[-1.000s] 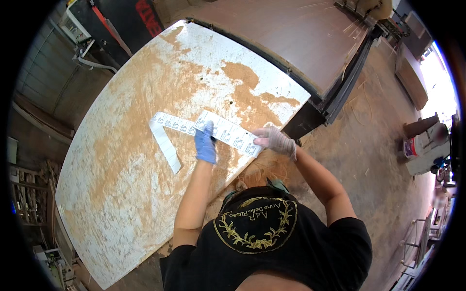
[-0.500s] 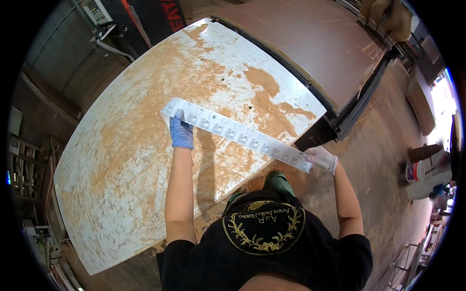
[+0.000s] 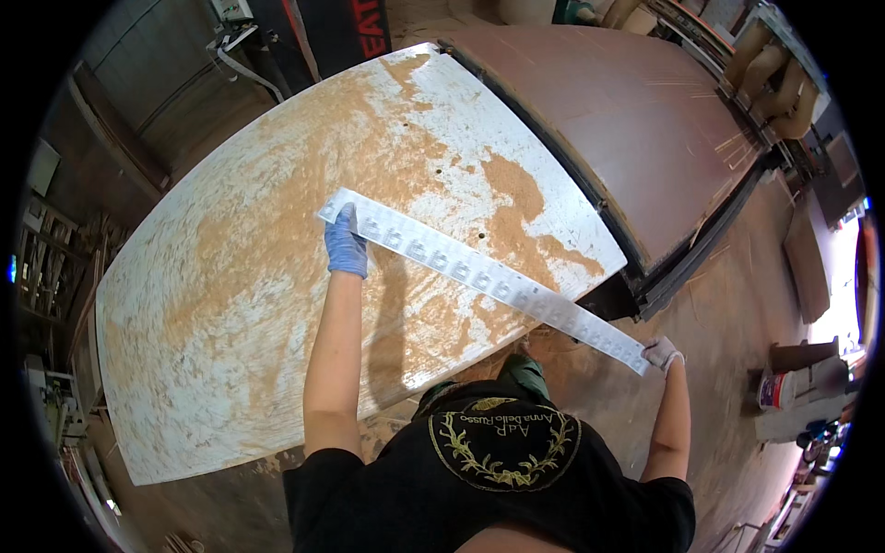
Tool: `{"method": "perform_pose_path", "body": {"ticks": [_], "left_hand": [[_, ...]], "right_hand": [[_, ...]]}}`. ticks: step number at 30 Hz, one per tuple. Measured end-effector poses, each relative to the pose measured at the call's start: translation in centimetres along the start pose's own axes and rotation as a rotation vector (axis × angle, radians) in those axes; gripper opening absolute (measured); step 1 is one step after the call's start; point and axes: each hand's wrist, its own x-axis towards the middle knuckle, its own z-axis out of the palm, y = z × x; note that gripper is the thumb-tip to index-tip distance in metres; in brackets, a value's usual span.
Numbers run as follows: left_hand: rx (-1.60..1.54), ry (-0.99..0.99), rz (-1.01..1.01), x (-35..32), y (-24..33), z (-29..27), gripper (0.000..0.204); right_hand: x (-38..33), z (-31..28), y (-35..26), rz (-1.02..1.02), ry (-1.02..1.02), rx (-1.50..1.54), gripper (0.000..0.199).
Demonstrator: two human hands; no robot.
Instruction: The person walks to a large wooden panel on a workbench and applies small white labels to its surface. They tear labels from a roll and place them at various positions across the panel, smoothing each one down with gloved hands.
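A long, narrow whitish strip [image 3: 479, 269] with a row of repeated grey marks is stretched slantwise between my hands, from above the table to beyond its near right edge. My left hand [image 3: 347, 247], in a blue glove, grips the strip close to its far left end, with the thumb side over it. A short end sticks out past those fingers. The lower right end is pinched in my right hand [image 3: 662, 354], which wears a whitish glove and is out over the floor. Below the strip lies a worn white tabletop [image 3: 230, 369] coated with brown dust.
A brown panel surface [image 3: 627, 120] with a dark edge adjoins the table at the far right. Farther right on the floor [image 3: 719, 323] stand a white bucket [image 3: 772, 391] and grey blocks. Thick tan hoses [image 3: 770, 78] hang at the far right.
My right hand has moved right and nearer, drawing the strip out longer. The folded part near my left hand has shortened. The whole view has shifted slightly.
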Motion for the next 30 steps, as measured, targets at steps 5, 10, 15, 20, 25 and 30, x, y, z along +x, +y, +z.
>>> {"method": "perform_pose_path", "body": {"ticks": [5,10,15,20,25,30], "left_hand": [[0.062,-0.066,0.017,-0.5,-3.2,3.6,0.031],[0.282,-0.188,0.062,-3.9,-10.1,10.3,0.029],[0.521,-0.351,0.148,-8.7,-16.8,17.7,0.028],[0.406,-0.204,0.288,-8.1,-16.5,20.6,0.03],[0.428,-0.094,0.21,-5.6,-14.8,21.1,0.026],[0.474,-0.071,0.202,-4.3,-14.4,22.2,0.024]], "right_hand": [[1.6,-6.5,-3.5,0.072,0.128,-0.393,0.033],[3.0,-12.8,-20.0,-0.713,0.307,0.062,0.043],[3.2,-11.8,-34.4,-1.209,-0.089,0.549,0.051],[5.3,-12.9,-34.8,-0.904,-0.506,0.518,0.032],[9.9,-11.9,-30.5,-0.94,-0.581,0.462,0.024],[12.1,-12.2,-28.2,-0.923,-0.65,0.445,0.021]]}}
